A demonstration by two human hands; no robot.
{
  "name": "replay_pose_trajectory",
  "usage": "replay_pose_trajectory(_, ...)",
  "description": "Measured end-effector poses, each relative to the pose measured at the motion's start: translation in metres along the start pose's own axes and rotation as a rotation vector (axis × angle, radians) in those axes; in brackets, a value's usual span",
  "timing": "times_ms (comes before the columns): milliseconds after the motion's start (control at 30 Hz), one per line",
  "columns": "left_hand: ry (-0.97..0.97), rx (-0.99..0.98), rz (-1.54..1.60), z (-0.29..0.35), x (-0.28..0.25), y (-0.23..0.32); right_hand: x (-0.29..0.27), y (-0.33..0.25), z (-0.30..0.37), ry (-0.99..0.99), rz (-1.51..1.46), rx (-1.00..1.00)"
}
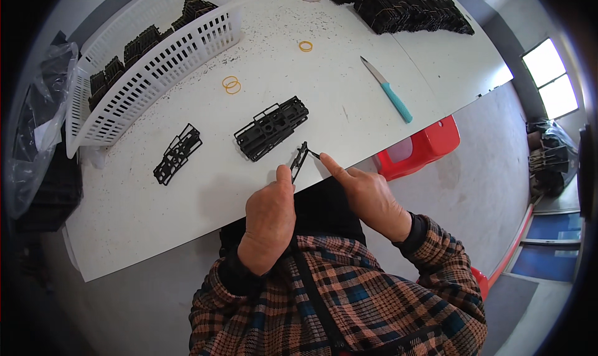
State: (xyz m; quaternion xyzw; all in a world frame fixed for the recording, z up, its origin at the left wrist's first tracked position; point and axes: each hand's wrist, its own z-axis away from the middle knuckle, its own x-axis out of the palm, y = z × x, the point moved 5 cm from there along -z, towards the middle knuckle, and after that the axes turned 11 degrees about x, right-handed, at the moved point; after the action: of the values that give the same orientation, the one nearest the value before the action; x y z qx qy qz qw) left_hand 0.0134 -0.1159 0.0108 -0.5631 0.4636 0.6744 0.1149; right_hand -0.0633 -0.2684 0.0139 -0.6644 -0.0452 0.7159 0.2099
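My left hand point(269, 222) is closed on a narrow black plastic frame point(299, 161), its thumb pointing up along the piece at the table's near edge. A thin dark pointed tool point(314, 154) reaches from under my right index finger to the frame's upper end. My right hand point(374, 200) is closed around it, and its handle, if any, is hidden. Just beyond my hands lies a small stack of similar black plastic frames point(271, 128). Farther left, a single black frame point(178, 153) lies by itself on the white table point(162, 231).
A white perforated basket point(159, 75) with bundled black parts stands at the far left. Orange rubber bands point(231, 85) and a knife with a turquoise handle point(396, 102) lie beyond the stack. Bundled black parts point(411, 10) fill the back. A red stool point(430, 145) stands at right.
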Motion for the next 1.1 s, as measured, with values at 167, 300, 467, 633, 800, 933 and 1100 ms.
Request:
replay_pose_trajectory(167, -0.007, 0.006, -0.004, -0.0008, -0.0006, -0.0009, -0.0042, 0.0020, -0.0037, -0.021, -0.091, -0.030)
replay_pose_trajectory(300, 0.008, 0.015, -0.008, -0.0012, -0.0018, -0.0014, -0.0041, 0.0024, -0.0056, -0.008, -0.101, -0.053)
replay_pose_trajectory(467, 0.031, 0.026, -0.014, -0.0010, 0.0002, -0.0030, -0.0028, 0.0023, -0.0055, -0.001, -0.086, -0.062)
replay_pose_trajectory(633, 0.014, 0.059, -0.096, -0.0003, 0.0026, -0.0013, 0.0010, 0.0037, -0.0010, 0.066, -0.049, -0.056)
replay_pose_trajectory(800, 0.014, 0.057, -0.091, -0.0009, 0.0007, -0.0007, 0.0005, 0.0018, -0.0026, 0.066, 0.043, -0.037)
replay_pose_trajectory(933, -0.019, 0.006, -0.047, -0.0016, 0.0008, -0.0011, -0.0010, 0.0007, -0.0041, 0.032, 0.020, -0.019)
replay_pose_trajectory(1100, -0.040, 0.014, -0.084, -0.0017, -0.0004, -0.0008, 0.0047, 0.0046, -0.0063, 0.000, -0.082, -0.033)
